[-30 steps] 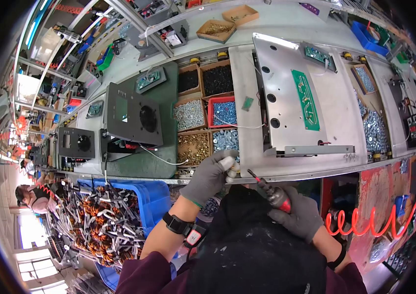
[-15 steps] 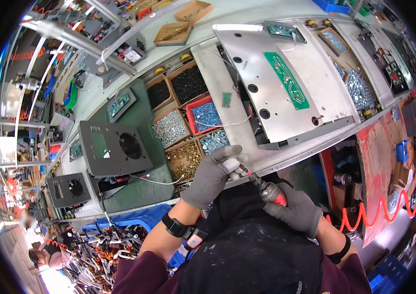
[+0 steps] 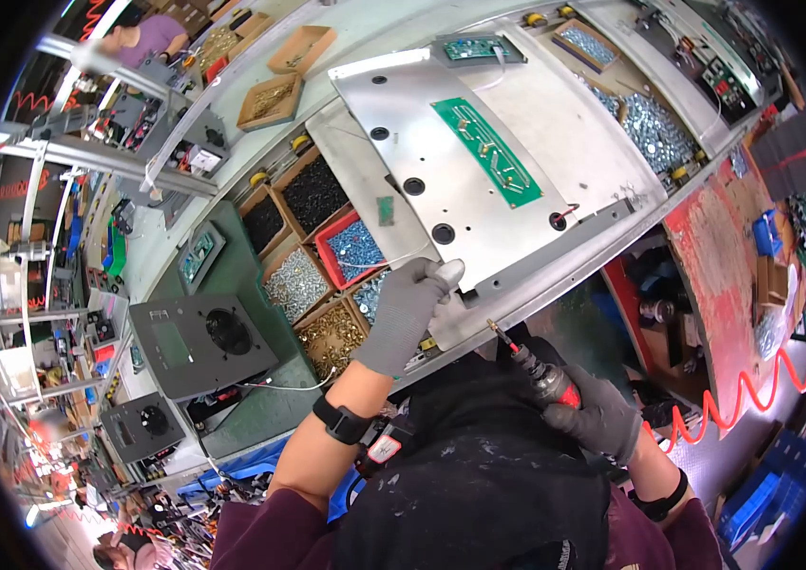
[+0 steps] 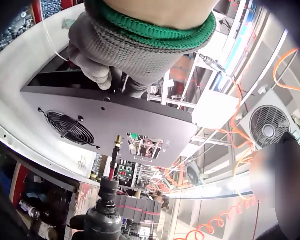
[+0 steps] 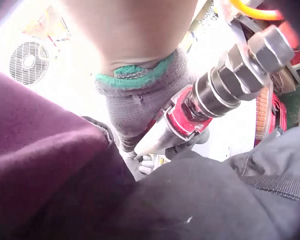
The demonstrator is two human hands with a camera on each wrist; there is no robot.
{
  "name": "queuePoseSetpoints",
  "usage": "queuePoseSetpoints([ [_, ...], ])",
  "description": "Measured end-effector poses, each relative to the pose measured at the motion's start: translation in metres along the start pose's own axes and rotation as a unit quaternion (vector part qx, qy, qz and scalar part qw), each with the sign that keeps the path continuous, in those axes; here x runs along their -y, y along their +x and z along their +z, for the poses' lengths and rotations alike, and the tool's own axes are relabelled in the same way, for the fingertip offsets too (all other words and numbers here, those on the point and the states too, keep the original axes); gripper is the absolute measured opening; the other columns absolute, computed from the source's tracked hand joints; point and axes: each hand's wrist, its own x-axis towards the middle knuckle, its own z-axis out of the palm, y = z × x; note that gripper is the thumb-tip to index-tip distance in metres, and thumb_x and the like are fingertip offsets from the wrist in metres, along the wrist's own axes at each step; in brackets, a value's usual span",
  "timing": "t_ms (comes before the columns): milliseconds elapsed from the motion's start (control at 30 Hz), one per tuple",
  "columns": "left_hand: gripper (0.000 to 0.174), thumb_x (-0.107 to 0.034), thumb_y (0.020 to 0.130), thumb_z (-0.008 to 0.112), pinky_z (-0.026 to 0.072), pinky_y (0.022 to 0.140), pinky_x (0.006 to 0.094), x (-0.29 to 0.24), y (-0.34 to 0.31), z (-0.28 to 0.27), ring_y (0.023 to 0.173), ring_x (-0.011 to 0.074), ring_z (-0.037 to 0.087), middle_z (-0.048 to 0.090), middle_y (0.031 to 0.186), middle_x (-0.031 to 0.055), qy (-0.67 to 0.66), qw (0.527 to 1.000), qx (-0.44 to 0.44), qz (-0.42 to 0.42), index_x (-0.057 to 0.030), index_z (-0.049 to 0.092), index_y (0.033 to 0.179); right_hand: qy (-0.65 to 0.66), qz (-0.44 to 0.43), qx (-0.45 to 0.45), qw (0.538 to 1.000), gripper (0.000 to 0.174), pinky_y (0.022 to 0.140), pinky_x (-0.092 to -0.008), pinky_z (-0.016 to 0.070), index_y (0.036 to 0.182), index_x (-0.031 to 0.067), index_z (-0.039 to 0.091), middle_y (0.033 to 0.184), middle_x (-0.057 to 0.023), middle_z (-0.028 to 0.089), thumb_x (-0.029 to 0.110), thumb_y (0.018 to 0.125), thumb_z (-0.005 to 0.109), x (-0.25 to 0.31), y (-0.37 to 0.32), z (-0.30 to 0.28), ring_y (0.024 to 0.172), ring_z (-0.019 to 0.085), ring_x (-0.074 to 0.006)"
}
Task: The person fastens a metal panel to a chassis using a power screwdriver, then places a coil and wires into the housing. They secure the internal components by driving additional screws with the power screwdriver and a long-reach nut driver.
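Note:
My gloved left hand (image 3: pixel 414 309) is at the near left corner of a silver metal panel (image 3: pixel 403 123), its fingers curled. In the left wrist view those fingers (image 4: pixel 97 75) reach the edge of a grey case front (image 4: pixel 90 112) with a fan grille. I cannot tell whether they pinch anything. My gloved right hand (image 3: pixel 597 413) grips a red and black power screwdriver (image 3: pixel 547 378). Its bit points up toward the bench edge, with a brass-coloured screw (image 4: pixel 118 140) on the tip. A green circuit board (image 3: pixel 486 152) lies on the panel.
Left of the panel, boxes hold black screws (image 3: pixel 317 195), blue-tinted screws (image 3: pixel 355 252) and brass-coloured screws (image 3: pixel 331 340). A grey case (image 3: pixel 199 342) stands on the green mat (image 3: pixel 270 375). More silver hardware (image 3: pixel 654 133) lies at right. A coiled red hose (image 3: pixel 754 404) hangs beside the bench.
My left hand has gone from beside the bit to the panel's corner. The screwdriver has dropped back from that hand, its tip now apart from it. The head view has turned rightward.

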Motion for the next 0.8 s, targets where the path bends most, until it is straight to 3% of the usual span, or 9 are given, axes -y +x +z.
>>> queuePoseSetpoints([
  [33,0.029,-0.029,0.087,0.068,0.0397,0.053,0.0224,0.000,0.000,0.001,0.058,0.0062,0.049,0.056,0.064,0.0003,0.008,0.999,-0.022,0.025,-0.0023,0.061,0.078,0.016,-0.003,-0.004,1.000,0.059,0.070,-0.0452,0.0470,0.113,0.0066,0.052,0.083,-0.0218,0.063,0.049,0.076,0.071,-0.004,0.002,0.001,0.085,0.061,-0.0430],
  [133,0.028,-0.028,0.087,0.068,0.0404,0.054,0.0227,0.013,0.003,0.006,0.057,0.0069,0.049,0.056,0.063,0.0000,0.022,0.998,-0.051,0.040,-0.0023,0.061,0.079,0.070,-0.013,-0.005,0.997,0.063,0.072,-0.0442,0.0469,0.112,0.0060,0.051,0.084,-0.0220,0.063,0.051,0.074,0.073,-0.014,0.011,0.010,0.086,0.061,-0.0431],
  [367,0.025,-0.025,0.089,0.066,0.0352,0.044,0.0211,0.012,0.002,0.005,0.045,0.0050,0.043,0.051,0.058,-0.0012,-0.108,0.993,0.030,-0.034,-0.0011,0.060,0.084,0.072,0.017,0.012,0.997,0.069,0.074,-0.0418,0.0477,0.112,0.0056,0.050,0.083,-0.0200,0.063,0.049,0.068,0.079,-0.008,0.025,0.027,0.085,0.062,-0.0415],
  [533,0.021,-0.020,0.092,0.062,0.0342,0.044,0.0216,0.021,0.007,0.013,0.048,0.0056,0.044,0.050,0.061,-0.0017,-0.135,0.990,-0.010,-0.032,0.0006,0.059,0.092,0.079,0.021,0.003,0.997,0.066,0.075,-0.0421,0.0478,0.111,0.0050,0.051,0.088,-0.0212,0.064,0.047,0.068,0.080,-0.003,0.027,0.030,0.089,0.062,-0.0409],
  [600,0.022,-0.020,0.092,0.060,0.0351,0.046,0.0214,0.028,0.005,0.011,0.051,0.0057,0.045,0.050,0.062,-0.0009,-0.163,0.986,0.042,0.000,0.0016,0.059,0.093,0.097,0.034,0.008,0.995,0.066,0.075,-0.0422,0.0475,0.111,0.0052,0.051,0.089,-0.0213,0.064,0.047,0.068,0.080,-0.005,0.023,0.035,0.090,0.062,-0.0407],
  [667,0.022,-0.022,0.093,0.059,0.0361,0.048,0.0210,0.023,-0.003,0.017,0.053,0.0053,0.045,0.049,0.062,-0.0006,-0.149,0.989,0.002,-0.015,0.0005,0.058,0.092,0.108,0.029,0.009,0.994,0.065,0.076,-0.0423,0.0473,0.111,0.0054,0.052,0.089,-0.0215,0.064,0.046,0.068,0.080,-0.005,0.027,0.032,0.091,0.062,-0.0405],
  [733,0.022,-0.015,0.093,0.054,0.0384,0.051,0.0234,0.035,-0.002,0.018,0.055,0.0095,0.047,0.053,0.071,0.0026,-0.185,0.982,0.040,0.016,0.0037,0.054,0.104,0.107,0.003,-0.009,0.994,0.065,0.076,-0.0417,0.0471,0.112,0.0057,0.052,0.087,-0.0201,0.063,0.046,0.068,0.080,-0.012,0.023,0.038,0.087,0.062,-0.0392],
  [800,0.017,-0.013,0.094,0.053,0.0404,0.056,0.0228,0.043,-0.009,0.019,0.061,0.0095,0.049,0.053,0.075,0.0021,-0.158,0.986,0.055,0.008,0.0005,0.054,0.103,0.108,0.029,0.007,0.994,0.066,0.076,-0.0415,0.0471,0.112,0.0057,0.052,0.087,-0.0199,0.063,0.046,0.068,0.080,-0.011,0.012,0.044,0.087,0.062,-0.0388],
])
